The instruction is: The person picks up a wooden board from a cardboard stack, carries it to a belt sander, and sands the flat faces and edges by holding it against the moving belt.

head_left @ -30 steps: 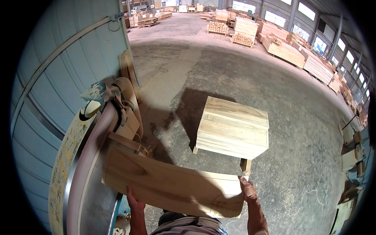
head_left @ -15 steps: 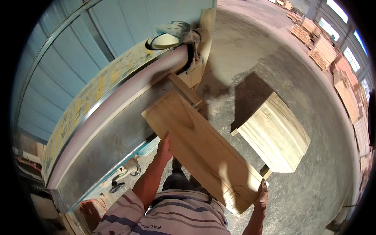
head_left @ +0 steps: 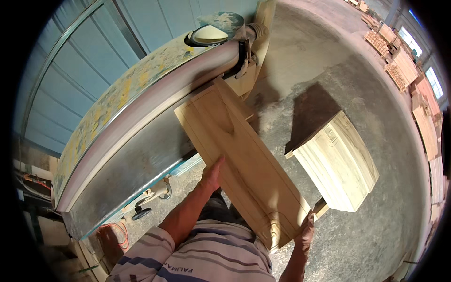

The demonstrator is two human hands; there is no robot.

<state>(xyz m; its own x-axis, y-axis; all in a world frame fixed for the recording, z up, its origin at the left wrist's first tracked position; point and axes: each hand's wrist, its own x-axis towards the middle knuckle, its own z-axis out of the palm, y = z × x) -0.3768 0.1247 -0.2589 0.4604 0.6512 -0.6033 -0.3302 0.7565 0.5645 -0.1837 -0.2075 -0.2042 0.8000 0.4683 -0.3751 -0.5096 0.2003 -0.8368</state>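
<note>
A long wooden panel (head_left: 244, 155) with a thin line running along its edges slants across the middle of the view. My left hand (head_left: 213, 175) grips its left long side, thumb on top and fingers hidden underneath. At the near right corner, my right hand (head_left: 305, 231) holds the panel's end. The far end of the panel hangs over the steel table (head_left: 141, 160) of a long belt sander, close to its pale pinkish belt (head_left: 155, 110); whether it touches the table cannot be told. A wooden bar (head_left: 235, 99) lies across the table's far end, partly behind the panel.
To the right, a stack of pale wooden panels (head_left: 336, 162) stands above the concrete floor on a support. A black handwheel (head_left: 141, 214) sits below the table's front edge. Blue-grey metal sheeting (head_left: 84, 70) rises behind the sander. Lumber piles (head_left: 401, 70) line the far right.
The panel's far end has moved forward, further over the steel table and nearer the belt. Both hands keep their hold and travel with it. The view has shifted slightly.
</note>
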